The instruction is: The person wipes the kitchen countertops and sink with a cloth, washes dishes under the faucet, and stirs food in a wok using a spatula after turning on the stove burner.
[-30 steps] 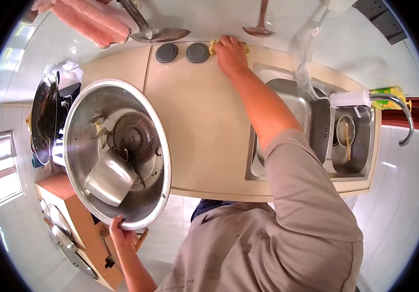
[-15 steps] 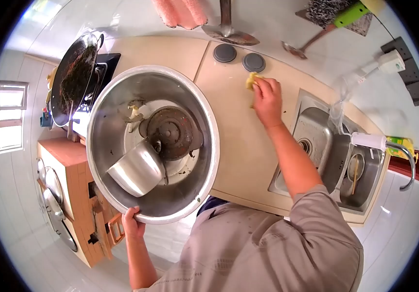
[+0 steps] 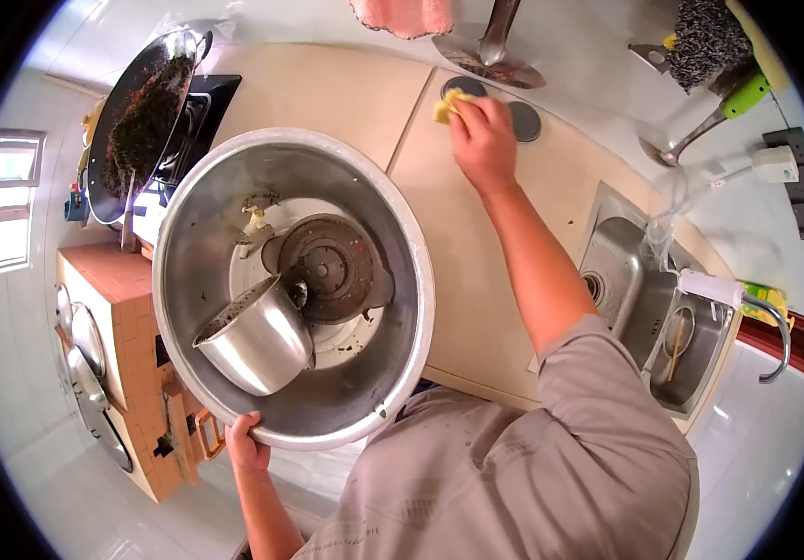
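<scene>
Gripping yellow cloth (image 3: 448,106) in right hand (image 3: 488,149), fingers bunched together on it, at the wall side of the counter (image 3: 476,252). Seen overlapping the near edge of one grey disc (image 3: 462,86), just beside a second grey disc (image 3: 525,121). Cannot tell whether touching the surface.

Clamping rim of large steel basin (image 3: 187,271) in left hand (image 3: 251,443), with thumb over the lip; cannot see all the fingers. Found at the counter's front edge, covering part of it from this view; cannot tell whether also resting there.

Judging progress: wiping probably partway. Noting at least one dark speck (image 3: 570,222) left on the counter, near the sink (image 3: 615,245). Judging basin contents as not yet washed: containing tilted steel pot (image 3: 266,345) with dark residue inside, dark ridged disc (image 3: 327,266) beside it, and white dish (image 3: 346,343) beneath, spotted with food scraps.

Recording looks: cloth small, crumpled, partly hidden by fingers; basin round, deep, dull grey inside, pale-rimmed, with green scrap (image 3: 380,412) near the lip.
</scene>
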The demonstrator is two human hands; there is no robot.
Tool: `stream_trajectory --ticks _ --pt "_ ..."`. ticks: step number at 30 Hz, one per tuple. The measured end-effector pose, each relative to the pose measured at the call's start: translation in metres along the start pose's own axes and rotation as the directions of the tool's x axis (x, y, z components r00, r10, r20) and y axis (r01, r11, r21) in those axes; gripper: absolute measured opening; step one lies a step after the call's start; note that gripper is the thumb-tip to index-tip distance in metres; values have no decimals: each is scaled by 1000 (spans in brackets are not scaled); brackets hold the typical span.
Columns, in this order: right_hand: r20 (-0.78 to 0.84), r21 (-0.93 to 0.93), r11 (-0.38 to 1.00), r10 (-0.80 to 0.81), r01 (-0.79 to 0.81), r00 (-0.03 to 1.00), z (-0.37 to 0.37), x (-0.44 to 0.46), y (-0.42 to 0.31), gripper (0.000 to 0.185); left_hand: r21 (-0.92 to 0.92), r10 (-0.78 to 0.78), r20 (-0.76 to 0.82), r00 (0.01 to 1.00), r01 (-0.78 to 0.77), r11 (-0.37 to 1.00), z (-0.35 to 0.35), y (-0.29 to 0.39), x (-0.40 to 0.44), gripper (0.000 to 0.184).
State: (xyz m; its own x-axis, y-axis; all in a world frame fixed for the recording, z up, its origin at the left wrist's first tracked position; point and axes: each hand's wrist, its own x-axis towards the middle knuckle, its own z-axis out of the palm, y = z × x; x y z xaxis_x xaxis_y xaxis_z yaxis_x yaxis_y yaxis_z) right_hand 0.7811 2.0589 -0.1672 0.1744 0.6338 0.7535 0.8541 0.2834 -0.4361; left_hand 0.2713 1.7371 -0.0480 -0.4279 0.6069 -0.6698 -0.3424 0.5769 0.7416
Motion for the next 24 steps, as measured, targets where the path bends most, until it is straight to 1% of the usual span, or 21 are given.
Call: stream_trajectory --ticks 3,6,7,10,13,15,18,21,22,23,24 --pt "-61 6 999 41 -41 997 28 27 8 12 6 -9 -7 1000 9 1000 0 0 1 44" --pt "-2 49 994 103 -103 995 22 21 12 10 -36 40 -14 999 -40 999 -8 -6 7 21" --pt "28 28 994 102 -103 994 13 12 9 11 -25 34 -16 999 -34 999 -4 -5 8 21" --pt "45 142 981 127 -132 991 10 -22 -4 14 -15 27 -53 998 -28 999 5 -3 -2 22" --pt "63 249 962 98 -111 993 33 -10 -24 16 -8 34 -93 995 -35 999 13 -1 -2 23" --pt "24 258 965 34 -39 999 53 18 -37 15 0 40 -127 991 -40 999 20 0 -5 25" --pt "-24 253 966 -55 60 998 96 70 -58 13 11 -15 -106 994 16 1000 -6 -10 5 31" --pt "40 300 944 -153 134 987 176 102 -67 11 -5 -63 -169 984 63 998 -4 -11 5 37" --pt "136 193 966 -199 171 971 205 98 -57 11 -25 -46 -163 986 43 999 6 -11 7 36" --pt "250 82 976 -216 201 944 233 70 -43 11 -31 -45 -163 986 40 999 13 -9 1 35" --pt "359 -33 972 -208 235 910 238 56 -41 12 -26 -40 -157 987 36 999 13 -4 0 34"
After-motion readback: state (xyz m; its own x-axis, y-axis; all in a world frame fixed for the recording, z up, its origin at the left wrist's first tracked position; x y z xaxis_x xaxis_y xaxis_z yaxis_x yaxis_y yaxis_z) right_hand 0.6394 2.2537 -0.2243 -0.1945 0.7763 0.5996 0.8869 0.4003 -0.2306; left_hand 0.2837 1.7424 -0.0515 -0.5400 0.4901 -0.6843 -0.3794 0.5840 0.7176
